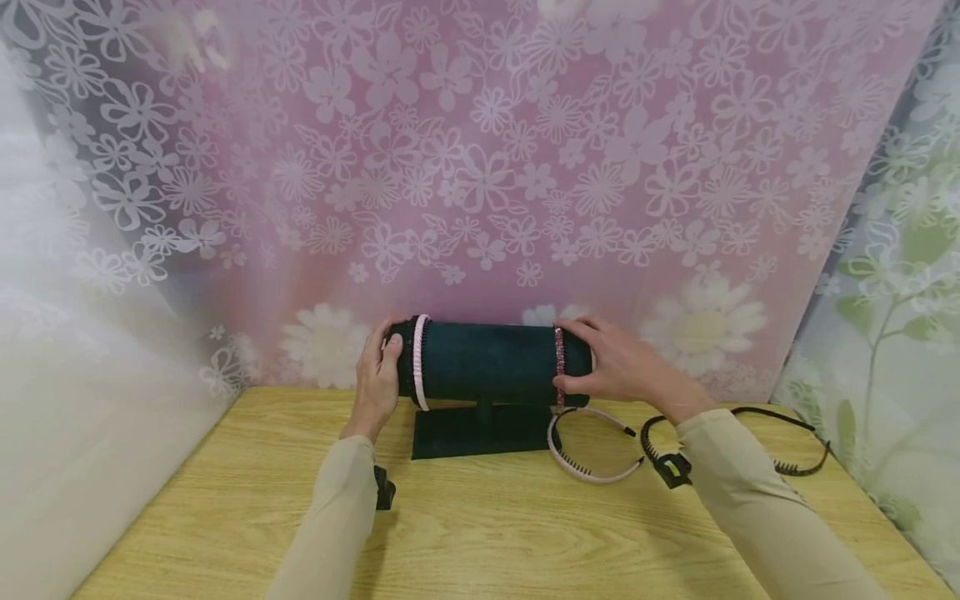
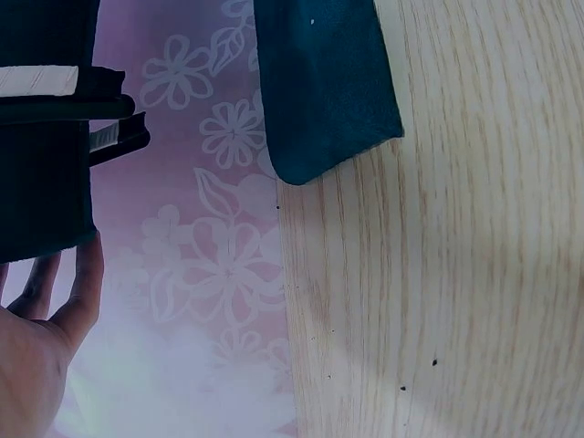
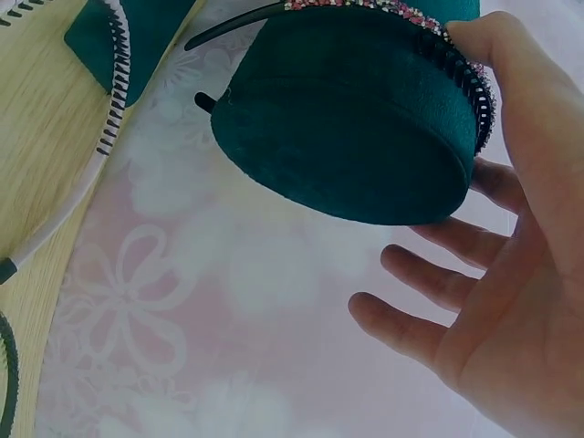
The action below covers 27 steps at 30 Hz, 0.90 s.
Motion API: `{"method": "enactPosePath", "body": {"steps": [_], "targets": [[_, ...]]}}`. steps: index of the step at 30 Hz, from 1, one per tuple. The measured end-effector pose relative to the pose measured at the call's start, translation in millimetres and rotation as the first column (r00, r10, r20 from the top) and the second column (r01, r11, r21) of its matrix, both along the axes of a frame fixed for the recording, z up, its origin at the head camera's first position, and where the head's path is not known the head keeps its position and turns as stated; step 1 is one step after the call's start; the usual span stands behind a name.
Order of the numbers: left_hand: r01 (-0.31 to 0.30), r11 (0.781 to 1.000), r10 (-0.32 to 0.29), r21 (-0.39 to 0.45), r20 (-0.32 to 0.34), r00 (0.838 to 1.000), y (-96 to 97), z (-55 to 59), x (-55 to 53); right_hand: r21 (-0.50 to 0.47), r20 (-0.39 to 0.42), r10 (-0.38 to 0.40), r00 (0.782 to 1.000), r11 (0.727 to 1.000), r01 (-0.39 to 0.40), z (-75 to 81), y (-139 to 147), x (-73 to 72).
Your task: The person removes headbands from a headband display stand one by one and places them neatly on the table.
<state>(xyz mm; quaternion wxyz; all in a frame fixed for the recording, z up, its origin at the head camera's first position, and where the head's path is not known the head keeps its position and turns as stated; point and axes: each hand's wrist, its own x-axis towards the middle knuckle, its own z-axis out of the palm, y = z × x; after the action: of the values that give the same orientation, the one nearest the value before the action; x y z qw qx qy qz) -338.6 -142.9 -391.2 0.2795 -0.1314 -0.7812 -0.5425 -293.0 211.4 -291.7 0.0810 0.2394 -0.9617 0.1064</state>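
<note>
A dark green velvet headband stand (image 1: pixel 487 362), a padded roll on a flat base, stands near the back of the table. My left hand (image 1: pixel 377 379) grips the roll's left end, thumb in front; its fingertips show at the roll's edge in the left wrist view. Beside that hand, a pale pink headband (image 1: pixel 419 367) and a black band (image 2: pixel 64 110) sit around the roll. Near the right end, my right hand (image 1: pixel 611 362) pinches a glittery pink toothed headband (image 3: pixel 388 7) between thumb and index finger, the band arched over the roll. Its other fingers spread past the roll's end.
On the wooden table (image 1: pixel 480 533), a pale pink toothed headband (image 1: pixel 585 477) lies right of the base. Black headbands (image 1: pixel 798 471) lie farther right, partly behind the right forearm. A flowered pink curtain (image 1: pixel 480 167) hangs close behind the stand, with pale curtains at both sides.
</note>
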Motion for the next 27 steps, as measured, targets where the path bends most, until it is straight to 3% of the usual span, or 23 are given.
{"method": "enactPosePath", "body": {"steps": [9, 27], "targets": [[-0.015, 1.000, 0.015, -0.004, -0.016, 1.000, 2.2, 0.3, -6.0, -0.011, -0.005, 0.009, 1.000, 1.000, -0.009, -1.0, 7, -6.6], [-0.017, 1.000, 0.017, -0.006, -0.006, 1.000, 2.4, -0.9, -6.8, -0.045, -0.011, 0.050, 0.999, 0.998, -0.051, -1.2, 17, -10.0]]}}
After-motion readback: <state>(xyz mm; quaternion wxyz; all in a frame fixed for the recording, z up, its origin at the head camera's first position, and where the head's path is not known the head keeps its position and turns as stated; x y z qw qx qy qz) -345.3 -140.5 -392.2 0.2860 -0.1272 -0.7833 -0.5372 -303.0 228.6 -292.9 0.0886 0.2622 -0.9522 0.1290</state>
